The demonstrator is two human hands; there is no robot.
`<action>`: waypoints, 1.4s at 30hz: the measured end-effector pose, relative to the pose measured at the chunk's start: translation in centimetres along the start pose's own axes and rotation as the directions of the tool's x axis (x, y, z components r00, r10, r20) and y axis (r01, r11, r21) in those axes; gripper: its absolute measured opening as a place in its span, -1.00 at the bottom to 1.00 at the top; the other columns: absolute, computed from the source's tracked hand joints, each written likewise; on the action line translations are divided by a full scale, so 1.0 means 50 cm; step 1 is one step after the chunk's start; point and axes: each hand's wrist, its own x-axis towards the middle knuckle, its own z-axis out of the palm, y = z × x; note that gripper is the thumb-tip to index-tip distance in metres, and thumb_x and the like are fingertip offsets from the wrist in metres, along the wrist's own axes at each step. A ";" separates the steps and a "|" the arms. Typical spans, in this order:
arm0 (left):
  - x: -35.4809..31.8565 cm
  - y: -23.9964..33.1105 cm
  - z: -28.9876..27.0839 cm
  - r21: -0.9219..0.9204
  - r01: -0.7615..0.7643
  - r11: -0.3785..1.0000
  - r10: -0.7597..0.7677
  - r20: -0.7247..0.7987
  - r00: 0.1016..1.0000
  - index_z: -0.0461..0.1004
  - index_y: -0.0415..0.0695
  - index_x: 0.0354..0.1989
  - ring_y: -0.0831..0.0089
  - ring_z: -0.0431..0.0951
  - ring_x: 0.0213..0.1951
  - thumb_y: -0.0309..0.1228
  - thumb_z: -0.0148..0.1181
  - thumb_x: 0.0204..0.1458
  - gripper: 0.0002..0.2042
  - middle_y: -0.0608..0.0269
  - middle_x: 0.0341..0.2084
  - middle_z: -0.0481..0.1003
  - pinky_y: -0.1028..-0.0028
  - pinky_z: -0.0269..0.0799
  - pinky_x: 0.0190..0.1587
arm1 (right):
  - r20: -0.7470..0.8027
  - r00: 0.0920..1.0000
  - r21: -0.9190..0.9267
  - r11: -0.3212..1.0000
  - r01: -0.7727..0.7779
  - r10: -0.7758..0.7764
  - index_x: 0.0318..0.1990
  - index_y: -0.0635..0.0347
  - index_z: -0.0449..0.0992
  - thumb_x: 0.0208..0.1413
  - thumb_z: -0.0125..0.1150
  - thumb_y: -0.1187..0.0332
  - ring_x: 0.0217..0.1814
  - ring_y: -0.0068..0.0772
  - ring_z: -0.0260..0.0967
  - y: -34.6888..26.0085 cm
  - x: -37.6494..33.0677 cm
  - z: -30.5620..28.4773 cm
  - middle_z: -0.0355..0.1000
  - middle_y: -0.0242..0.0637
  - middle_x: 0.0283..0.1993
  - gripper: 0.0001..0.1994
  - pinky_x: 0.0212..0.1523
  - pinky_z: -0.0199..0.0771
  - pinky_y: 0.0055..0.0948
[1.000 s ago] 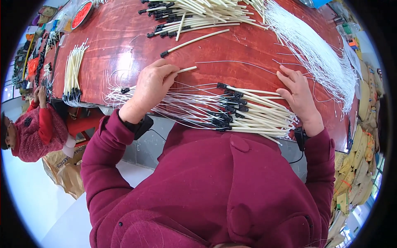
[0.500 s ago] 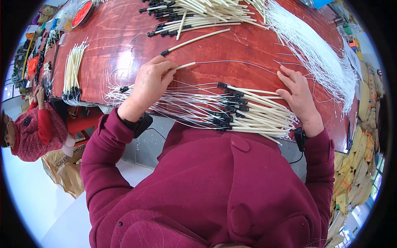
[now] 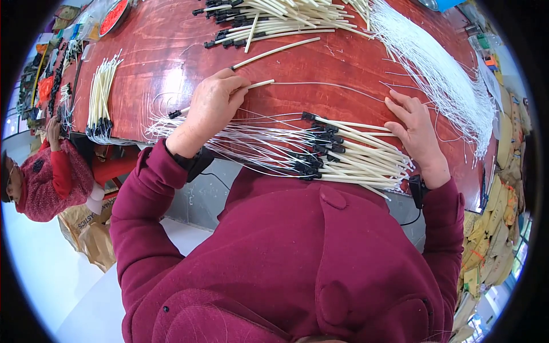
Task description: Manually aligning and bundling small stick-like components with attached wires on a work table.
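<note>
My left hand (image 3: 214, 103) is closed around a cream tube (image 3: 261, 84). The tube's front end sticks out past my fingertips, and its black end piece shows on the other side of the hand. From the front end a thin white cord (image 3: 326, 84) runs in a slack arc to my right hand (image 3: 416, 128). There it meets the fingertips, while thumb and fingers stand apart. Below lies a row of cream tubes with black ends (image 3: 366, 151), their white cords (image 3: 257, 143) trailing left under my left wrist. Just beyond my left hand rests a single cream tube (image 3: 280, 52).
A heap of cream tubes (image 3: 286, 14) lies at the far side of the red table (image 3: 154, 63). White cords (image 3: 434, 68) are piled at the right. A tube bundle (image 3: 103, 91) and a tray of red bits (image 3: 114, 17) are at the left, near a co-worker (image 3: 54, 183).
My left hand has shifted slightly, and the tube's front end has moved a little right and up. Its black end now shows beyond the hand. My right hand has barely moved.
</note>
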 end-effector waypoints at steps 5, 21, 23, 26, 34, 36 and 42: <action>0.005 -0.003 0.001 -0.037 0.001 0.999 -0.001 -0.007 1.000 0.66 -0.22 -0.23 0.02 0.59 -0.31 -0.48 0.27 0.08 -0.87 0.06 -0.37 0.54 0.20 0.48 -0.28 | -0.006 1.000 -0.012 1.000 0.016 -0.016 0.24 0.20 0.51 0.16 0.26 0.15 0.21 -0.14 0.30 0.008 0.001 0.004 0.36 -0.23 0.36 -0.48 0.29 0.21 -0.20; -0.043 0.015 -0.025 -0.063 0.054 0.997 -0.052 0.030 0.998 0.62 -0.28 -0.27 0.02 0.57 -0.35 -0.54 0.28 0.07 -0.91 0.02 -0.40 0.52 0.21 0.45 -0.33 | -0.016 1.000 0.034 0.999 0.006 -0.005 0.24 0.19 0.50 0.17 0.26 0.17 0.24 -0.14 0.30 0.011 -0.001 0.010 0.35 -0.23 0.37 -0.49 0.32 0.20 -0.21; -0.044 0.019 -0.024 -0.064 0.060 0.996 -0.058 0.037 0.998 0.62 -0.28 -0.27 0.02 0.57 -0.35 -0.54 0.28 0.08 -0.90 0.01 -0.40 0.52 0.22 0.45 -0.32 | -0.014 1.000 0.033 0.999 0.001 -0.001 0.25 0.20 0.50 0.18 0.26 0.17 0.25 -0.14 0.30 0.010 -0.002 0.009 0.35 -0.22 0.37 -0.49 0.32 0.19 -0.21; -0.045 0.020 -0.023 -0.081 0.053 0.995 -0.050 0.033 0.998 0.63 -0.28 -0.26 0.02 0.58 -0.34 -0.54 0.27 0.08 -0.90 0.01 -0.39 0.53 0.23 0.46 -0.31 | -0.011 1.000 0.044 0.999 0.001 -0.001 0.25 0.20 0.50 0.18 0.26 0.16 0.26 -0.14 0.29 0.009 0.000 0.011 0.35 -0.22 0.37 -0.49 0.32 0.19 -0.21; -0.041 0.023 -0.020 -0.093 0.034 0.995 -0.032 0.026 0.999 0.63 -0.30 -0.25 0.00 0.59 -0.32 -0.55 0.27 0.08 -0.89 0.00 -0.36 0.54 0.23 0.48 -0.30 | -0.005 1.000 0.049 0.999 -0.003 0.004 0.24 0.20 0.49 0.18 0.26 0.16 0.29 -0.14 0.28 0.009 0.000 0.012 0.35 -0.21 0.37 -0.48 0.33 0.18 -0.21; -0.041 0.022 -0.020 -0.088 0.033 0.996 -0.031 0.026 0.999 0.63 -0.30 -0.25 0.00 0.59 -0.32 -0.55 0.27 0.08 -0.89 0.00 -0.36 0.55 0.23 0.48 -0.29 | -0.005 1.000 0.052 0.999 -0.004 0.004 0.24 0.20 0.49 0.18 0.27 0.15 0.29 -0.14 0.28 0.010 0.000 0.012 0.35 -0.21 0.37 -0.48 0.33 0.17 -0.21; -0.040 0.016 -0.018 -0.084 0.035 0.996 -0.033 0.019 0.999 0.63 -0.29 -0.25 -0.01 0.59 -0.31 -0.54 0.27 0.09 -0.89 0.01 -0.35 0.55 0.22 0.48 -0.28 | -0.012 1.000 0.045 0.999 -0.004 0.005 0.23 0.22 0.50 0.18 0.27 0.17 0.30 -0.14 0.28 0.009 -0.001 0.010 0.35 -0.21 0.37 -0.49 0.33 0.17 -0.21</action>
